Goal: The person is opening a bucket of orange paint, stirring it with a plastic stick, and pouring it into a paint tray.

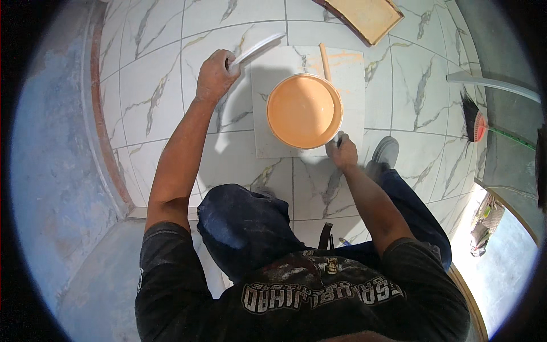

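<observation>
A round bucket (302,111) of smooth peach-orange paint stands in front of me on a pale square board (270,149). My right hand (343,151) is closed at its near right rim; whether it grips the rim or a handle there is hard to make out. Up and to the left, my left hand (215,77) grasps a thin white curved piece (259,47), seen nearly edge-on and held apart from the bucket. Behind the bucket, a peach-coated stick (325,61) points away from me. Peach smears mark the board around the stick.
Marbled white tiles (154,108) cover the floor. A shallow tan tray (364,20) lies at the far right. Toward the right wall are a broom (476,122) and a long grey curved strip (493,84). A blue, worn wall (51,148) rises on the left.
</observation>
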{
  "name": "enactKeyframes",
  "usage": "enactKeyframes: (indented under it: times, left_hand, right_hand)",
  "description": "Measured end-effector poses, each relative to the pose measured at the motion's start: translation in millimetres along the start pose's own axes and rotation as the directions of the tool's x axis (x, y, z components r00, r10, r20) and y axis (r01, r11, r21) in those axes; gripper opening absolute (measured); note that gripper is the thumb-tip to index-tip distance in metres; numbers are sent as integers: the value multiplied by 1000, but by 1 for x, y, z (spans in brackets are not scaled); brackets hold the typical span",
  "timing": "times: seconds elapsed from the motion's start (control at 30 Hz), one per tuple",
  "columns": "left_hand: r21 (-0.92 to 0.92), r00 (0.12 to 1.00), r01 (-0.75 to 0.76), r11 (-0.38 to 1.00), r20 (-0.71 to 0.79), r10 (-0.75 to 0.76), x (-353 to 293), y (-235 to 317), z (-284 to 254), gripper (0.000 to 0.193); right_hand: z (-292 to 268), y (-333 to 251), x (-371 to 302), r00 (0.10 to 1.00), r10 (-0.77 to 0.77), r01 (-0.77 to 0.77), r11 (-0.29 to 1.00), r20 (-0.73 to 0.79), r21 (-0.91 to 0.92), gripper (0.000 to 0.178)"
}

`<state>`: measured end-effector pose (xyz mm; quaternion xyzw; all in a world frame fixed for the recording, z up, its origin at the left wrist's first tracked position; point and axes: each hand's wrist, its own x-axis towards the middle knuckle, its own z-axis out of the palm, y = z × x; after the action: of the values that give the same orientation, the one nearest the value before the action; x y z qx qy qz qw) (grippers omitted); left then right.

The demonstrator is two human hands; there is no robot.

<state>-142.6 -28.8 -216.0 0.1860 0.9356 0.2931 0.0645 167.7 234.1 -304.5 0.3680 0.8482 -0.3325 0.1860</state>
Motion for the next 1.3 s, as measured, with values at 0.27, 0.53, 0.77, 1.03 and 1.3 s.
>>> enactKeyframes:
  times: [0.27, 0.53, 0.77, 1.03, 1.3]
  left_hand:
    - [101, 932, -361, 927, 60, 357, 6, 8, 32, 13]
    - [175, 656, -755, 632, 177, 734, 65, 50, 54, 9]
    - [228, 580, -814, 534, 314, 752, 78, 47, 69, 5]
    - [358, 733, -680, 640, 362, 576, 27, -20, 57, 7]
    - [351, 823, -544, 763, 403, 401, -20, -56, 78, 11]
  right_hand:
    - [-49, 27, 6, 949, -122, 150, 986, -292, 73, 27]
    - [-138, 21, 49, 862, -89, 161, 981, -499, 104, 27]
    - [-183, 41, 68, 792, -164, 206, 979, -588, 3, 25]
    - [-170, 73, 69, 815, -100, 147, 988, -571, 37, 25]
    - [-166, 56, 65, 840, -179, 210, 978, -512, 3, 29]
